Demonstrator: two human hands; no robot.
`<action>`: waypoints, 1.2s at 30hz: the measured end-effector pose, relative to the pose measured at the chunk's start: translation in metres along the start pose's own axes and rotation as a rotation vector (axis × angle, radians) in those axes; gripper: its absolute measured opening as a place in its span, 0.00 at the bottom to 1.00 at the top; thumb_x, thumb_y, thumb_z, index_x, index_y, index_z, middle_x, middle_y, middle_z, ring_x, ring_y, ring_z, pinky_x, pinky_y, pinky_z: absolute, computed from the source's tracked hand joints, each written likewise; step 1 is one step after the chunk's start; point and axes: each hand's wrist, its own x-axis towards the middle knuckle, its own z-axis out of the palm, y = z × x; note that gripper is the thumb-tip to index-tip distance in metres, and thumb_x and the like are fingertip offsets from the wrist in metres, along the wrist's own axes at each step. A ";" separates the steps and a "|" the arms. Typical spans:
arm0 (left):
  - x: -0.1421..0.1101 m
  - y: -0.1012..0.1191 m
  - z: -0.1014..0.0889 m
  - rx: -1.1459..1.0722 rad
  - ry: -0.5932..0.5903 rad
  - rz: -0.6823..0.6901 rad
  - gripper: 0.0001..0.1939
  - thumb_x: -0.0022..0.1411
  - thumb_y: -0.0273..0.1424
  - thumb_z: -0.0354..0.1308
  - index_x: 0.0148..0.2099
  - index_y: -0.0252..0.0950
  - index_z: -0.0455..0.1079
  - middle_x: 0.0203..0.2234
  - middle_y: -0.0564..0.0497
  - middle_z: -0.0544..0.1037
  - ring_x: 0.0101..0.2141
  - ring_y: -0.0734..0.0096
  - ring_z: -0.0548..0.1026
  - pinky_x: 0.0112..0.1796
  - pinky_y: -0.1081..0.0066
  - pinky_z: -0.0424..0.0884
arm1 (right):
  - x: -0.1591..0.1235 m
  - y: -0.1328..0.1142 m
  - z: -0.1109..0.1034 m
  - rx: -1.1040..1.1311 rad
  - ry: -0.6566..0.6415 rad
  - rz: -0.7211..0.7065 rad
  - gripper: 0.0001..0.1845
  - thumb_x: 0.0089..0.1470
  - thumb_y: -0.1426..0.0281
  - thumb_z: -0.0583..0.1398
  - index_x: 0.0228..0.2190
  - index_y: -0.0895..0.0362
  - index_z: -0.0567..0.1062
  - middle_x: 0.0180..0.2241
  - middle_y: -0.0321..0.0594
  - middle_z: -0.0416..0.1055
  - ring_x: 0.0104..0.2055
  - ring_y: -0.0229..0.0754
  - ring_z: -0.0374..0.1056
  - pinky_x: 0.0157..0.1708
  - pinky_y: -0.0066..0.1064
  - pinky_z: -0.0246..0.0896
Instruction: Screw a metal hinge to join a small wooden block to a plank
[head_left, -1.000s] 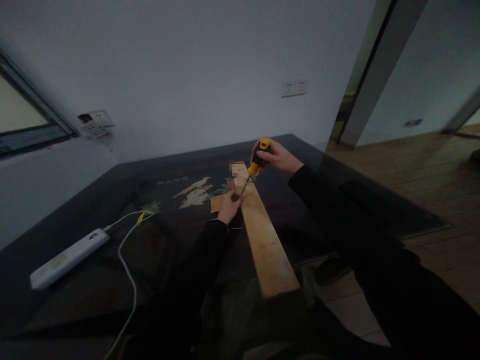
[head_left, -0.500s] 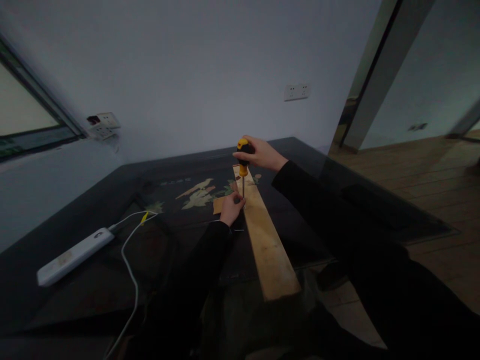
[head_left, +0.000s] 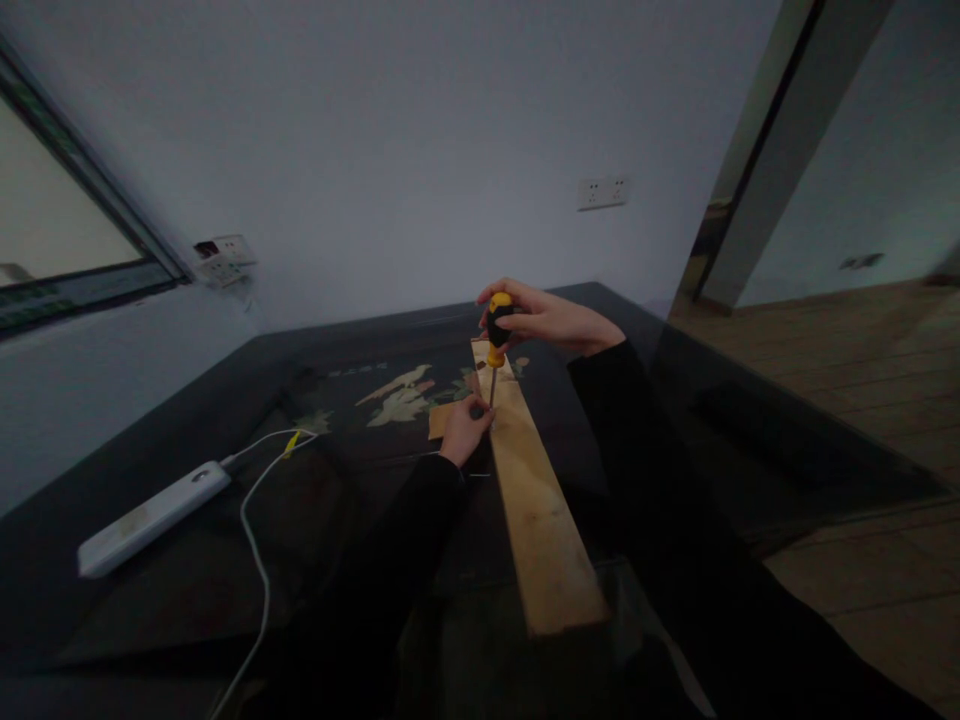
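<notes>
My right hand has its fingers round the yellow-and-black handle of a screwdriver. The shaft points down, leaning slightly, with its tip at the left edge of a long pale wooden board. My left hand is beside that edge, thumb and forefinger pinched together at the tip. Whatever the pinch holds is too small and dark to make out. Left of the board, partly behind my left hand, lies a small tan piece.
The board rests on a dark table with a painted bird and flowers, its near end reaching past the front edge. A white power strip with a white cable lies at left. A thin light sliver lies near my left wrist.
My right hand has turned round the screwdriver handle, its wrist now farther right and the fingers spread differently. The screwdriver leans a little more. My left hand keeps its pinch; the view has shifted slightly.
</notes>
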 end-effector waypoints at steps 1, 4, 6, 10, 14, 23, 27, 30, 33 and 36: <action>0.000 0.000 0.000 0.004 0.001 -0.003 0.04 0.55 0.30 0.59 0.31 0.35 0.68 0.31 0.50 0.77 0.37 0.65 0.75 0.41 0.68 0.66 | 0.000 0.001 -0.001 -0.027 0.009 -0.010 0.16 0.54 0.72 0.58 0.45 0.54 0.64 0.39 0.39 0.67 0.39 0.37 0.67 0.35 0.31 0.71; 0.000 -0.001 0.001 0.012 0.005 -0.019 0.04 0.56 0.30 0.59 0.31 0.35 0.68 0.32 0.49 0.78 0.37 0.64 0.75 0.41 0.68 0.66 | 0.007 0.008 -0.001 -0.182 0.150 -0.059 0.13 0.53 0.70 0.60 0.41 0.55 0.66 0.36 0.37 0.64 0.35 0.36 0.64 0.30 0.29 0.69; 0.000 -0.002 0.001 0.004 0.008 -0.027 0.04 0.55 0.30 0.59 0.30 0.35 0.68 0.33 0.48 0.78 0.38 0.64 0.75 0.42 0.67 0.67 | 0.013 0.013 0.001 -0.273 0.239 -0.090 0.10 0.52 0.69 0.61 0.38 0.56 0.67 0.34 0.37 0.63 0.34 0.36 0.62 0.29 0.28 0.68; 0.002 -0.005 0.000 -0.075 -0.033 -0.064 0.05 0.54 0.31 0.62 0.31 0.35 0.69 0.33 0.49 0.78 0.36 0.66 0.75 0.41 0.66 0.70 | 0.017 0.016 0.002 -0.344 0.271 -0.121 0.09 0.52 0.68 0.61 0.35 0.56 0.67 0.34 0.37 0.63 0.37 0.37 0.61 0.33 0.30 0.67; 0.003 -0.002 -0.006 -0.265 -0.178 -0.236 0.07 0.55 0.31 0.62 0.36 0.34 0.71 0.35 0.47 0.78 0.31 0.69 0.75 0.34 0.68 0.73 | 0.014 0.016 0.000 -0.341 0.281 -0.107 0.09 0.52 0.68 0.61 0.34 0.56 0.67 0.34 0.37 0.62 0.36 0.38 0.61 0.29 0.28 0.67; 0.003 0.002 -0.008 -0.359 -0.221 -0.317 0.11 0.52 0.27 0.64 0.40 0.32 0.73 0.41 0.43 0.78 0.31 0.72 0.76 0.34 0.68 0.75 | 0.014 0.013 0.004 -0.292 0.281 -0.049 0.06 0.54 0.69 0.59 0.35 0.55 0.66 0.35 0.38 0.60 0.34 0.37 0.61 0.25 0.28 0.68; 0.003 -0.004 -0.005 -0.315 -0.190 -0.253 0.11 0.52 0.27 0.63 0.40 0.32 0.73 0.40 0.44 0.78 0.32 0.70 0.76 0.35 0.67 0.75 | 0.011 0.011 0.002 -0.233 0.252 -0.020 0.06 0.55 0.71 0.57 0.37 0.55 0.65 0.35 0.37 0.60 0.34 0.37 0.62 0.25 0.27 0.69; 0.003 -0.007 -0.004 -0.300 -0.177 -0.230 0.11 0.52 0.28 0.62 0.40 0.33 0.73 0.42 0.43 0.78 0.35 0.69 0.77 0.37 0.67 0.75 | 0.007 0.011 -0.003 -0.186 0.178 -0.008 0.11 0.55 0.73 0.57 0.42 0.54 0.65 0.35 0.37 0.62 0.34 0.36 0.62 0.28 0.27 0.70; 0.003 -0.008 -0.004 -0.285 -0.181 -0.215 0.10 0.52 0.29 0.62 0.39 0.34 0.73 0.42 0.44 0.78 0.37 0.67 0.77 0.38 0.67 0.74 | 0.005 0.011 -0.006 -0.192 0.143 -0.015 0.14 0.54 0.74 0.57 0.44 0.53 0.65 0.37 0.38 0.63 0.36 0.36 0.62 0.29 0.28 0.69; 0.003 -0.006 -0.003 -0.278 -0.176 -0.197 0.09 0.51 0.29 0.62 0.37 0.34 0.72 0.42 0.44 0.79 0.38 0.66 0.77 0.40 0.67 0.74 | 0.008 0.015 -0.003 -0.294 0.218 -0.058 0.11 0.54 0.71 0.58 0.42 0.54 0.67 0.37 0.37 0.63 0.36 0.36 0.62 0.28 0.25 0.67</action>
